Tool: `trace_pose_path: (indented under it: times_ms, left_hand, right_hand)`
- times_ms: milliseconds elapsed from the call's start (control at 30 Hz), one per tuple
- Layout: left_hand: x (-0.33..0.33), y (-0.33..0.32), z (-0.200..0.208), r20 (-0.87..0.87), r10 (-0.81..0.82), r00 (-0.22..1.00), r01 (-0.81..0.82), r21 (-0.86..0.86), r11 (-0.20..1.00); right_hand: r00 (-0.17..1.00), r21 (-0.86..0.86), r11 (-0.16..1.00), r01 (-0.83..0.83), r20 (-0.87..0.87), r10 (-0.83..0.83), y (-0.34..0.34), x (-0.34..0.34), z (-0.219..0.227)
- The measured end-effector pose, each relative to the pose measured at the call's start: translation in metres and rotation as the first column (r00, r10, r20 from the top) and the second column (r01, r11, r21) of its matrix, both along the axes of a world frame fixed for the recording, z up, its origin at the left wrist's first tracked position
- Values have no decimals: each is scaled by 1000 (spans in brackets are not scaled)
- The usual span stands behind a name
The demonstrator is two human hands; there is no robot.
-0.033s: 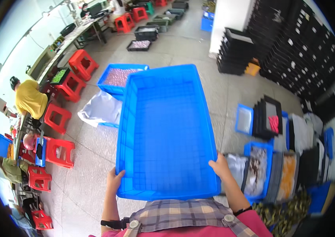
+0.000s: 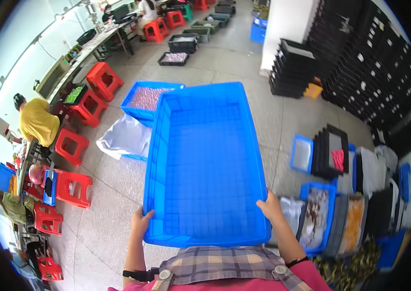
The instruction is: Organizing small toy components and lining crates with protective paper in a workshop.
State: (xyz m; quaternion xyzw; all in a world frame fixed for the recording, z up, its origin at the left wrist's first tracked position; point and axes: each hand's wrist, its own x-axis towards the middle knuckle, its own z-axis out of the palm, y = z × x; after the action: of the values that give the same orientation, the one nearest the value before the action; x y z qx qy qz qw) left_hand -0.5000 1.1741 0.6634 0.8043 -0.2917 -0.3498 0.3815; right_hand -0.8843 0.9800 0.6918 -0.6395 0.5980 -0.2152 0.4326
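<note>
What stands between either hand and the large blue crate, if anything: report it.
Nothing visible does: the left hand and the right hand both hold the large blue crate directly, by its long sides.

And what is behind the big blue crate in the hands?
Behind the big crate, at left, a blue bin of pinkish pieces and a white sheet are partly visible. What its base hides cannot be seen.

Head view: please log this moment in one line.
left grip: blue crate, left rim; right grip: same crate, right rim; crate: empty, open top facing camera; beyond: blue bin holding pinkish pieces
</note>
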Motion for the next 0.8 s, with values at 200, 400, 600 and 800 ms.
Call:
trace_pose_path:
  times_ms: [200,400,600,800]
  left_hand:
    - [25,-147,10,43,152,987,-155,86,984]
    - [46,-276,4,-1,300,954,-300,65,952]
    - [107,-445,-18,-5,405,914,-404,50,913]
    - [170,-614,14,115,324,939,-335,95,937]
  right_hand:
    - [994,52,995,-82,-66,85,-182,54,13]
    - [959,15,964,-265,-102,265,-376,125,29]
    - [910,-73,915,-397,-159,382,-574,235,19]
    - [924,-34,924,-381,-47,380,-734,262,22]
